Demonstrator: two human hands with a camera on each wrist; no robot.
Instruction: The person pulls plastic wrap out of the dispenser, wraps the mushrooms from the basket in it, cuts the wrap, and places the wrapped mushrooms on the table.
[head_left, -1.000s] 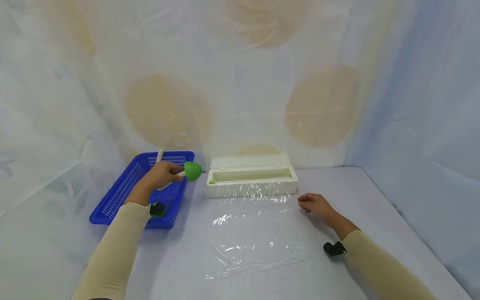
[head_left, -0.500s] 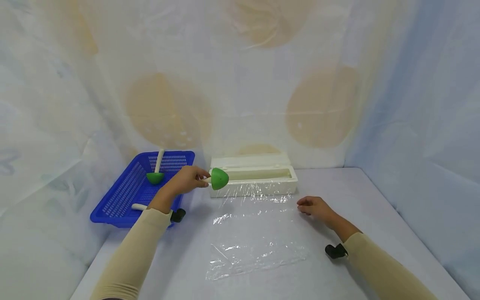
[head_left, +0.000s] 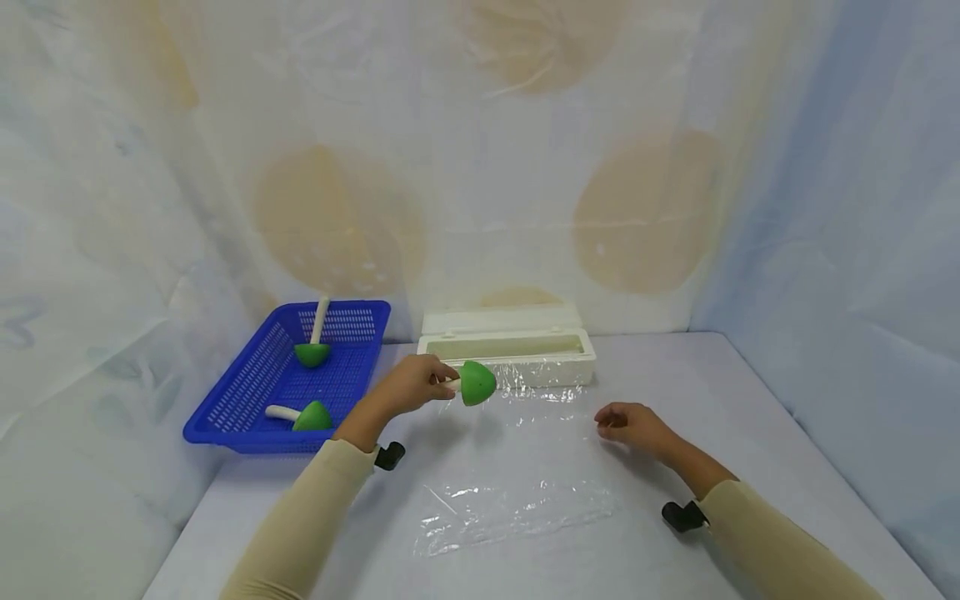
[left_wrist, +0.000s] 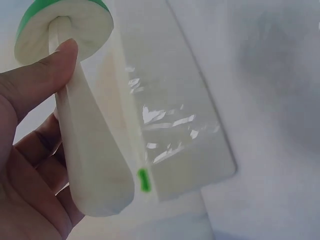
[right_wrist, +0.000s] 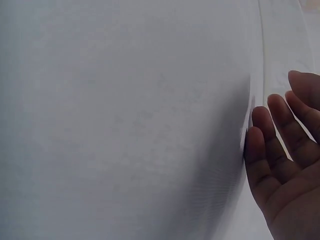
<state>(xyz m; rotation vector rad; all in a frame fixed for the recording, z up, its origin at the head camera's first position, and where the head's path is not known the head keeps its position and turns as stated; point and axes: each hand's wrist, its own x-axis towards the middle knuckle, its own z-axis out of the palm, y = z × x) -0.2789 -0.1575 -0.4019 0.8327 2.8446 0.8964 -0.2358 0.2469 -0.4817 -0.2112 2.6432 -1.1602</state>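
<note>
Here, left of our grip, we see two green-capped mushrooms (head_left: 312, 355) in a blue basket (head_left: 341, 379). Our left hand (head_left: 408, 385) pinches a third mushroom (head_left: 477, 383) by the stem, over clear film (head_left: 517, 508), in front of a white box (head_left: 555, 372); farther right, our right hand (head_left: 633, 427) hangs loose beside the film.

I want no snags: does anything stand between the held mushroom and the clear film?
Nothing visible does. The left hand holds the mushroom by its stem, apparently over the clear film; the white box stands behind, the right hand off to the side.
</note>
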